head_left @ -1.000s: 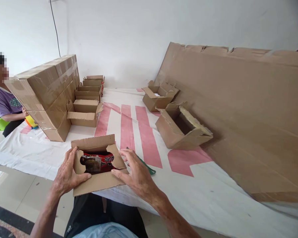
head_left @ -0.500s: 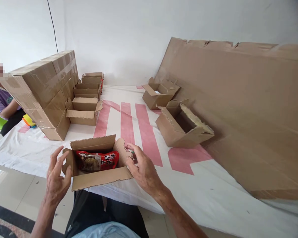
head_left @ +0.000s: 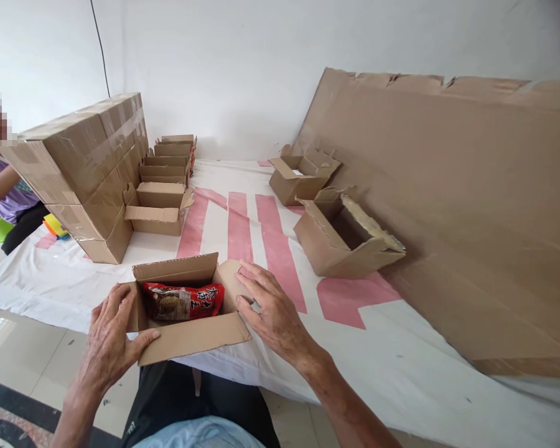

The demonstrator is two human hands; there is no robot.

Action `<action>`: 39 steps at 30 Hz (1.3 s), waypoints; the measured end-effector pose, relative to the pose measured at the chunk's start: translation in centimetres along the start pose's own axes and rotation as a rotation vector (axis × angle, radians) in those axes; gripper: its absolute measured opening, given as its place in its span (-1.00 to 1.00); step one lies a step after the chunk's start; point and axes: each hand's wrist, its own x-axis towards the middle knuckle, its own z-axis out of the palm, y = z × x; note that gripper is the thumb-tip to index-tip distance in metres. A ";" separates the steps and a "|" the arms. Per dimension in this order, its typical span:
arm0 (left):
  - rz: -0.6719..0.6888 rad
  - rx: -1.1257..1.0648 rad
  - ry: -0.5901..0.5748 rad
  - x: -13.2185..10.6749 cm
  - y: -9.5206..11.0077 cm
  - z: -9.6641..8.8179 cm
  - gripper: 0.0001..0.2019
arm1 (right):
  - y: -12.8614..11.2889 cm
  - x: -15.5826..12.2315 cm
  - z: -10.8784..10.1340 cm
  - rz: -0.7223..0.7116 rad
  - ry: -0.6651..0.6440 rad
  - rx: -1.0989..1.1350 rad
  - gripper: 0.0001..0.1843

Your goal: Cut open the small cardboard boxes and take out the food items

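Observation:
A small open cardboard box (head_left: 192, 337) sits at the near edge of the table, right in front of me. Inside lies a red snack packet (head_left: 183, 300). My left hand (head_left: 109, 339) lies against the box's left side, thumb on the front flap, fingers resting on the left flap. My right hand (head_left: 270, 311) rests with fingers spread flat on the right side flap. All the box's flaps stand open.
Taped cartons (head_left: 81, 165) are stacked at the left, with a row of small open boxes (head_left: 161, 208) beside them. Two more open boxes (head_left: 343, 239) lie by a large cardboard sheet (head_left: 466, 211) leaning at the right. A person in a purple top (head_left: 4, 186) sits at far left.
A second ago both hands pressed the flaps partly over the packet. The flaps then sprang open and the left hand lifted off; now both hands rest on the side flaps again.

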 end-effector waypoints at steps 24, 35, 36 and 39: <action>0.022 -0.488 -0.181 2.0 -0.7 2.4 0.18 | 0.3 -3.2 0.0 0.163 -0.094 0.089 -0.71; -0.009 -0.466 -0.131 0.3 0.2 3.9 0.25 | -1.1 0.8 0.4 -0.233 -0.364 -0.142 -0.79; -0.023 -0.460 -0.127 -0.1 0.4 4.1 0.25 | -0.5 0.4 1.2 -0.253 -0.356 -0.164 -0.77; -0.054 -0.430 -0.127 -1.0 1.0 4.5 0.24 | 1.0 -0.4 3.0 -0.356 -0.315 -0.232 -0.70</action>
